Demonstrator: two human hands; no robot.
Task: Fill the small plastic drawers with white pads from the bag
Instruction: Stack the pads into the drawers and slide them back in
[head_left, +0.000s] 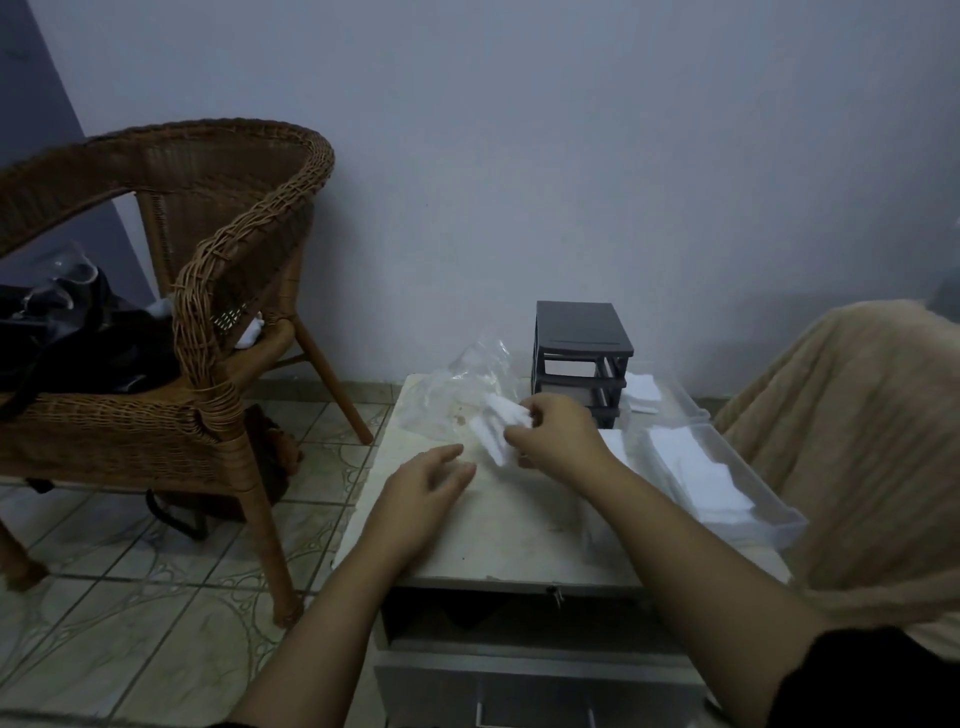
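A clear plastic bag (457, 389) lies crumpled on the small table (509, 535), just left of a dark grey drawer frame (579, 343) whose slots stand open. My right hand (558, 434) pinches several white pads (493, 428) at the bag's mouth. My left hand (428, 480) hovers over the tabletop with relaxed fingers and holds nothing. Two clear drawers lie on the table's right side: the near drawer (769, 499) holds a stack of white pads (696, 467), and the far drawer (680, 395) holds more pads (641, 389).
A wicker chair (208, 291) stands to the left on the tiled floor, with dark bags (78, 343) on its seat. A beige blanket (857, 441) covers furniture to the right. The wall is close behind the table. The table's own drawer front (535, 686) shows below.
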